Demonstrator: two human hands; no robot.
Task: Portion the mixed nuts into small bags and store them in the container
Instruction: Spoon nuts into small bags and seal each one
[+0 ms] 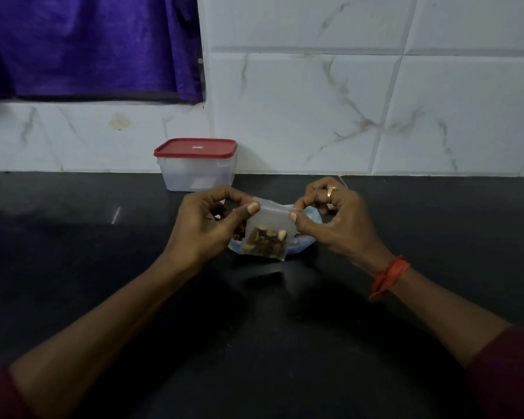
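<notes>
We hold a small bag [270, 222] in both hands just in front of the container [195, 173], a little to its right and nearer to us. Our left hand [206, 225] pinches the bag's upper left corner between thumb and curled fingers, and our right hand [336, 222] pinches its upper right edge the same way, so both hands are closed on the bag and it hangs between them. The mixed nuts [265, 241] sit in the bottom of the bag, and its upper part is milky and flat. Behind and below the bag, also in front of the container and to its right, a pale blue plate [310, 217] lies on the black counter [73, 237]; most of it is hidden by our hands. The container is clear plastic, with its red lid [195, 147] on, and it stands on the counter against the white tiled wall [345, 101]. Above the container and to its left hangs a purple cloth [88, 46]. Our right hand wears a gold ring [332, 192], and an orange thread [389, 276] circles that wrist.
</notes>
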